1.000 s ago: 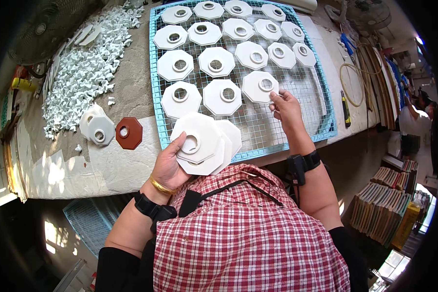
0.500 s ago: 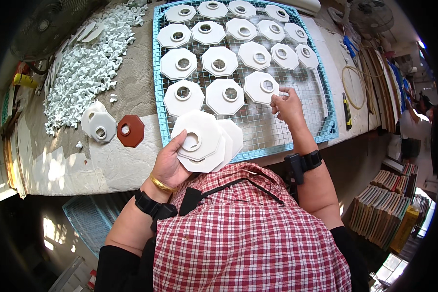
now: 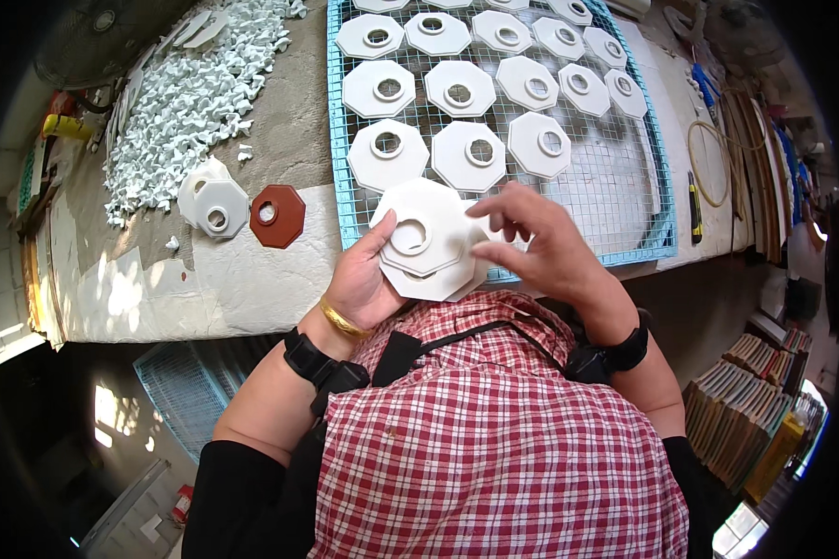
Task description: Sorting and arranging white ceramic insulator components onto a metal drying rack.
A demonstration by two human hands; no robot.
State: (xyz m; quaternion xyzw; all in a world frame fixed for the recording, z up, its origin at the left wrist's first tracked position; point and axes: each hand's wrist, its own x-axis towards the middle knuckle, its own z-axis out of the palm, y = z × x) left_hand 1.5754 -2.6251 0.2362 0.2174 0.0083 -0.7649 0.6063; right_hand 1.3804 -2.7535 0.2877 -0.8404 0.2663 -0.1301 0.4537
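While the left hand point(image 3: 364, 284) holds white octagons point(image 3: 429, 242), the right hand point(image 3: 541, 247) touches them

You wear a red-and-white checked shirt point(image 3: 494, 447) with a black strap point(image 3: 475, 335) running across the chest. Black sleeves point(image 3: 238, 494) cover your upper arms. Each wrist carries a black band, and a gold bangle point(image 3: 342, 320) sits just above the one at your left hand point(image 3: 364, 279).
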